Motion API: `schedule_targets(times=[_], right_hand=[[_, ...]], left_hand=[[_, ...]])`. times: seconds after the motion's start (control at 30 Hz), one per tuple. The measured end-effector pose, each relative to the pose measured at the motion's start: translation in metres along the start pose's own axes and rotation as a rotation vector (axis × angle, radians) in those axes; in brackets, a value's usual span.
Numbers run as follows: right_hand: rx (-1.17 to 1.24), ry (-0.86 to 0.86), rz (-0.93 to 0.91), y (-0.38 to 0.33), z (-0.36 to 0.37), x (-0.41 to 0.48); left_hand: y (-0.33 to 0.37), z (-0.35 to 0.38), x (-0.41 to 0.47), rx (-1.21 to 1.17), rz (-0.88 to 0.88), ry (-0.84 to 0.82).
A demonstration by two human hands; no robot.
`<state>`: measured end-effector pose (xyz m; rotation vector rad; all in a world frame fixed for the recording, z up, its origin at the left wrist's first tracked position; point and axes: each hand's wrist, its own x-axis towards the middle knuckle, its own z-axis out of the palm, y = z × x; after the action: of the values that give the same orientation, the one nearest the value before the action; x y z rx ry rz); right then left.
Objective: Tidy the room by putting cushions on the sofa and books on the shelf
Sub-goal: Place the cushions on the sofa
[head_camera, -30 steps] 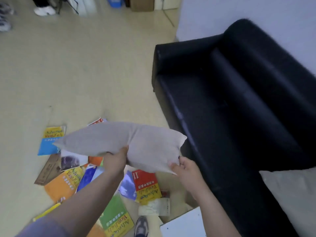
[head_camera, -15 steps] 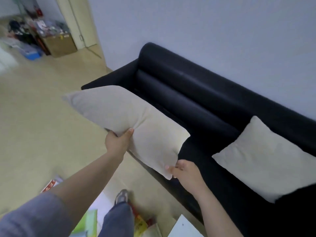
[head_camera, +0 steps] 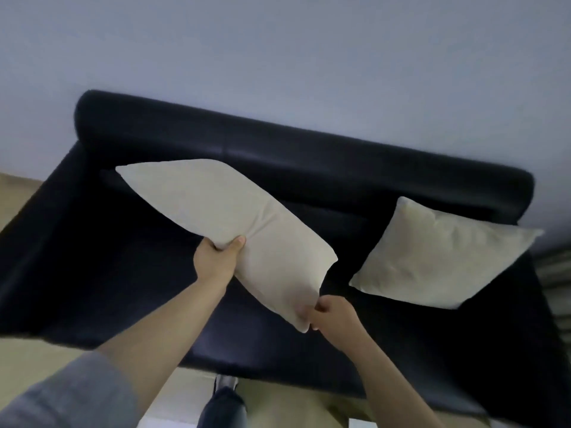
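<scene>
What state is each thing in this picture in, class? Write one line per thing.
held cushion: in the air over the sofa seat, tilted, held by both hands.
second cushion: lying on the sofa, untouched.
left hand: grips the held cushion's near edge.
right hand: pinches its lower corner.
sofa: bears one cushion.

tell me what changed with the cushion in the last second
The held cushion was carried from over the floor to over the sofa seat. Nothing was let go: the left hand still grips its long edge, the right hand still pinches its lower corner. The second cushion stayed on the sofa.
</scene>
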<state>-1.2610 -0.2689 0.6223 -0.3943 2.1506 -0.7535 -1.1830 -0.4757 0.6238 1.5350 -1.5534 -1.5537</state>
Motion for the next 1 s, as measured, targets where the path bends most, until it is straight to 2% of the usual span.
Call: schedule_targets(times=[0.13,0.37,0.5,0.57,0.7,0.8,0.9,0.93,1.0], right_hand=[[0.028,0.052,0.126,-0.035,0.017,0.031],[0.095,0.115,0.240,-0.042,0.003,0.033],[0.019,0.024,0.285,-0.034,-0.003,0.034],[-0.040,0.046,0.282,-0.031,-0.005,0.039],[0.030,0.162,0.178,-0.045,-0.031,0.053],[0.049,0.319,-0.036,-0.063,-0.061,0.066],[-0.196,0.511,-0.342,-0.082,-0.089,0.082],[-0.286,0.525,-0.397,-0.085,-0.096,0.088],[-0.486,0.436,-0.395,-0.088,-0.106,0.102]], left_hand=[[0.028,0.013,0.055,0.056,0.006,-0.119],[0.037,0.036,0.072,0.120,0.009,-0.246],[0.038,0.047,0.070,0.239,0.114,-0.324],[0.039,0.050,0.071,0.298,0.198,-0.369],[0.042,0.048,0.081,0.473,0.444,-0.513],[0.046,0.050,0.087,0.676,0.601,-0.662],[0.058,0.066,0.096,0.896,0.761,-0.697],[0.063,0.073,0.097,0.961,0.810,-0.721],[0.069,0.087,0.096,1.112,0.885,-0.796]])
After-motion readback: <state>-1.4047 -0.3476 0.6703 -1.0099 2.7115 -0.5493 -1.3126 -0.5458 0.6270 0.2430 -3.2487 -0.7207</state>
